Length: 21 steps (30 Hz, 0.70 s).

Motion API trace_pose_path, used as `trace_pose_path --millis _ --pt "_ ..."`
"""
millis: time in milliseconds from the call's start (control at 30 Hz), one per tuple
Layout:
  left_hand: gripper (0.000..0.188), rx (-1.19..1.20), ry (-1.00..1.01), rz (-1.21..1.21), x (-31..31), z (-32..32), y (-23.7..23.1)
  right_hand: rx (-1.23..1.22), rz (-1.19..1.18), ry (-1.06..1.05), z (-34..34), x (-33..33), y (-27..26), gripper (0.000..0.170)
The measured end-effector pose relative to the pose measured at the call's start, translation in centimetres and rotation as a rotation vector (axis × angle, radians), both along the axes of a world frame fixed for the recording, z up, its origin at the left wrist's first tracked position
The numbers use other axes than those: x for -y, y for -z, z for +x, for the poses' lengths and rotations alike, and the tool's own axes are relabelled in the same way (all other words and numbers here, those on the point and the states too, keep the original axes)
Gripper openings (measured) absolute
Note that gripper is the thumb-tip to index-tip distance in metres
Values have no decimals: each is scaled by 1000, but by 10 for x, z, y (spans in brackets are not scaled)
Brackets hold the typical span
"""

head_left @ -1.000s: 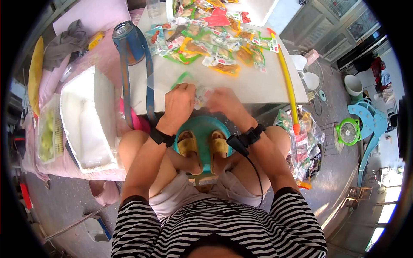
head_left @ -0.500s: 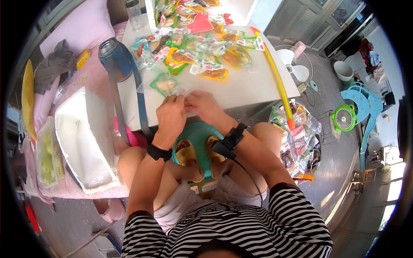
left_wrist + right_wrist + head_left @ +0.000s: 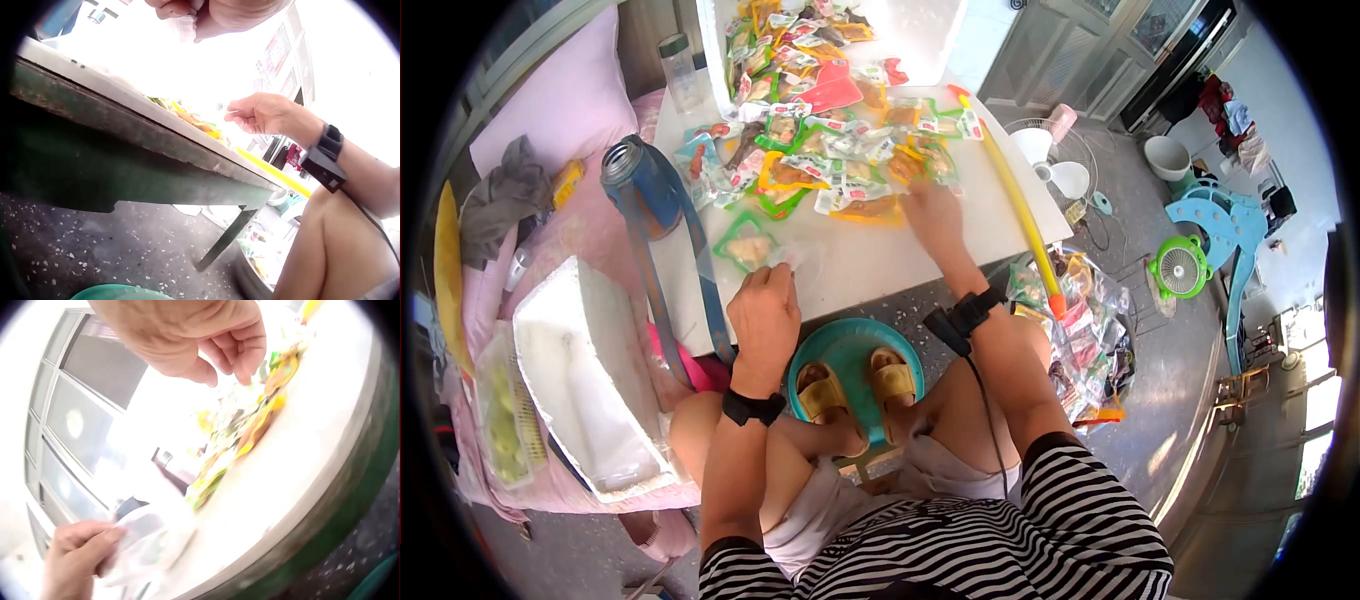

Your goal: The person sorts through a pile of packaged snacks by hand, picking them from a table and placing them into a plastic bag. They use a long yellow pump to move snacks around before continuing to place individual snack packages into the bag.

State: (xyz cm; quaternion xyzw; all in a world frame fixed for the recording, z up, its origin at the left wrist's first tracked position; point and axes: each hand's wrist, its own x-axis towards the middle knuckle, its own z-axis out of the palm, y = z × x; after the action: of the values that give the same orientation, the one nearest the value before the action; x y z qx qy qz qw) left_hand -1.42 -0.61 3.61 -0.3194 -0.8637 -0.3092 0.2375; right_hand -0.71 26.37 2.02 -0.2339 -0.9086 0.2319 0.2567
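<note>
Near the table's front edge, my left hand [image 3: 764,312] pinches a clear plastic bag [image 3: 153,534] between thumb and fingers. Just beyond that hand, a green-edged packet [image 3: 747,246] with pale food lies by the bag. My right hand [image 3: 935,222] is over the table, its fingers loosely bent and nothing visible in them. In the right wrist view, that right hand [image 3: 206,340] hangs above the heap of packets. A yellow-edged food packet [image 3: 870,210] lies just left of it, at the near side of the heap of sealed packets [image 3: 840,150].
A white foam box [image 3: 930,45] with more packets stands at the back. The blue flask [image 3: 645,190] is at left, a yellow stick [image 3: 1018,205] along the right edge. An empty foam box [image 3: 590,390] sits beside my left leg; a container of packets [image 3: 1090,350] stands right.
My right hand has left my left hand's side and moved forward and right to the packets. The left hand keeps the bag. The head view has shifted, so the table sits lower and further left.
</note>
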Motion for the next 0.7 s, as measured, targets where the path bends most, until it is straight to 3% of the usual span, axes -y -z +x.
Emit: trace_pose_path --millis 67,167,267,467,567,700 --pt "7 -3 28 -8 -3 1 4 -119 119 96 -4 -23 6 39" --pt "9 1 54 -29 -4 1 7 -74 270 240 -16 -45 25 50" --pt "13 31 79 -63 -2 3 7 105 265 193 -11 -62 34 38" --pt "11 62 85 -74 1 2 11 131 301 102 12 -63 27 15" --pt "12 52 75 -80 1 0 11 344 243 75 36 -43 9 16" --pt "11 28 75 -65 0 1 8 276 119 -110 80 -54 9 22"
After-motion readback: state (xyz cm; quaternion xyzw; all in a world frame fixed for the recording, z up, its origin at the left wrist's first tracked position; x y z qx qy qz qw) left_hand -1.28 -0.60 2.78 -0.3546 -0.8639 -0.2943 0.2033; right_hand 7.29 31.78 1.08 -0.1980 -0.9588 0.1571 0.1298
